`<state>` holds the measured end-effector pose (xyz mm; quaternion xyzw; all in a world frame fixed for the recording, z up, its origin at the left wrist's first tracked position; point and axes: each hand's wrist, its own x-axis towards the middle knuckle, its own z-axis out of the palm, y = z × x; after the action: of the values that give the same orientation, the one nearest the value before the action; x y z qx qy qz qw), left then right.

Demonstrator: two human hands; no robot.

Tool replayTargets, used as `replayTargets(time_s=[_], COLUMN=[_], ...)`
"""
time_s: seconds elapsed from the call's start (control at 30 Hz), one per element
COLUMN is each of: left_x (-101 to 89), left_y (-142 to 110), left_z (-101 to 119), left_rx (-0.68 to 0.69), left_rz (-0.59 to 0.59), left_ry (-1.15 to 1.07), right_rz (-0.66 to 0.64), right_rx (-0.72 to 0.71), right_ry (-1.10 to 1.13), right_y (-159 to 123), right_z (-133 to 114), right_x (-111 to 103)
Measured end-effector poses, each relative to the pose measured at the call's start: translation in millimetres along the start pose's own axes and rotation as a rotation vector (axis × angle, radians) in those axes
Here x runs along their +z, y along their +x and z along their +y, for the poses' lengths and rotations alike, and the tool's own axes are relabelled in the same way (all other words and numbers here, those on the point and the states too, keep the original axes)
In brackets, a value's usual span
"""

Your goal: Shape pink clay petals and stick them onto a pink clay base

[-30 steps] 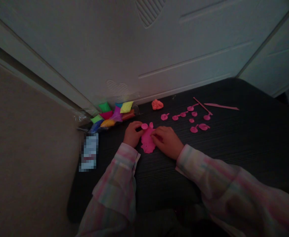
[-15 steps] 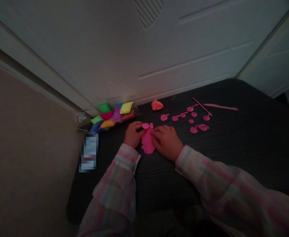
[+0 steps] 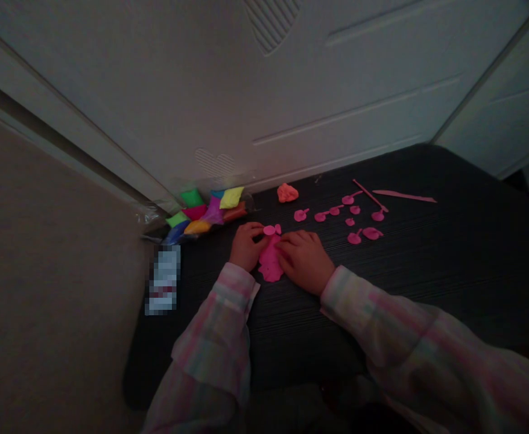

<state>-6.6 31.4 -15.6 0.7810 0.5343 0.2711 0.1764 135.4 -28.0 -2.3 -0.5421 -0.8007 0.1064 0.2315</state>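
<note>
Clay (image 3: pixel 271 266) lies on the counter (image 3: pixel 295 343) between left hand (image 3: pixel 245 247) and right hand (image 3: pixel 308 260), both curled at its edges; whether they pinch, we cannot tell. We find the left disc (image 3: pixel 269 230) shifted nearer the right disc (image 3: pixel 278 229): fine adjustment, we judge.

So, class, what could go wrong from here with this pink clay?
With the left hand and right hand at its sides, the flat-looking pink clay sheet could tear or stretch. The small pink clay pieces beyond the right hand might get squashed if that hand swings outward.
</note>
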Motion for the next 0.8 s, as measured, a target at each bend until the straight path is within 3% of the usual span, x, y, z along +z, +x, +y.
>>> replayTargets(time_s=[0.23,0.4,0.57,0.7,0.8], left_x=[-1.0,-5.6,-6.9,-8.5,-11.2], left_y=[0.1,-2.5,-6.3,-9.3,-11.9], left_z=[3.1,-3.3,-11.3,-8.1,-4.5], left_rx=[0.007,0.014,-0.063,-0.055,-0.036], left_rz=[-0.007,-0.024,0.071,0.101,0.039], left_ry=[0.008,-0.109,-0.206,0.008,0.172], right_rz=[-0.005,-0.005,0.004,0.096,0.226], right_rx=[0.0,-0.008,-0.018,-0.036,0.015], right_ry=[-0.005,-0.006,0.037,0.236,0.33], right_y=[-0.3,-0.3,-0.4,-0.5,0.2], right_z=[0.0,0.8,1.3,2.2,5.4], right_x=[-0.5,-1.0,-1.1,-3.0,-5.5])
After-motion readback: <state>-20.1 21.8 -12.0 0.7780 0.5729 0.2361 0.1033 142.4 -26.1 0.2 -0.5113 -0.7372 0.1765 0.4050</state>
